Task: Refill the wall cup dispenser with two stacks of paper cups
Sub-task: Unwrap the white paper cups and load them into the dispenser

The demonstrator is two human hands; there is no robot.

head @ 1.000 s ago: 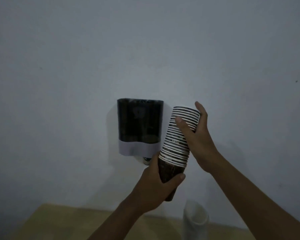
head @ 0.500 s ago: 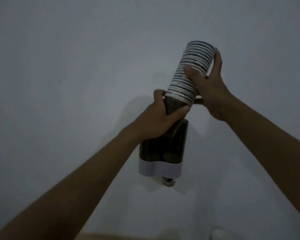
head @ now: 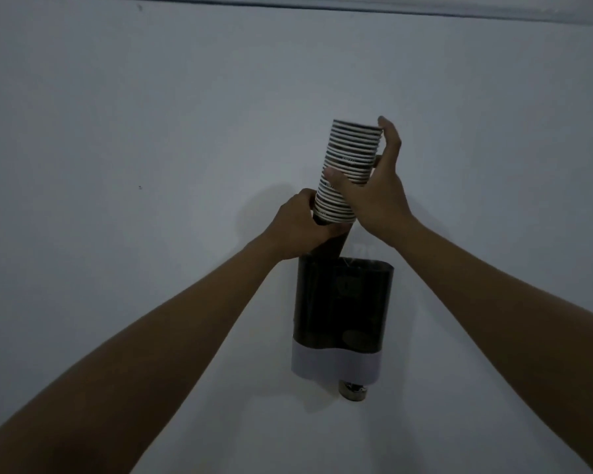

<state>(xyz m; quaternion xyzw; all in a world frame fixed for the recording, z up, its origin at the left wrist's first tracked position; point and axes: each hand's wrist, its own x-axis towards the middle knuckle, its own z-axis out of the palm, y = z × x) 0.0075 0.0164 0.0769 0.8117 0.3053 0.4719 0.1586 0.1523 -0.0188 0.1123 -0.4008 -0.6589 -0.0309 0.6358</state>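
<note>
Single head-worn view, wide-angle. Faces a pale wall (head: 151, 131) head-on, tilted slightly upward; ceiling edge (head: 356, 6) along the top. Close range: both forearms reach in from the bottom corners.

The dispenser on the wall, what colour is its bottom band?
White, below the dark body of the dispenser; the band shows in the head view.

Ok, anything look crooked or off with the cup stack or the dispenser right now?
Nothing damaged or spilled. The cup stack leans a little, its top to the right, as its dark bottom end enters the left side of the dispenser. The left hand grips the bottom and the right hand steadies the stack higher up.
</note>
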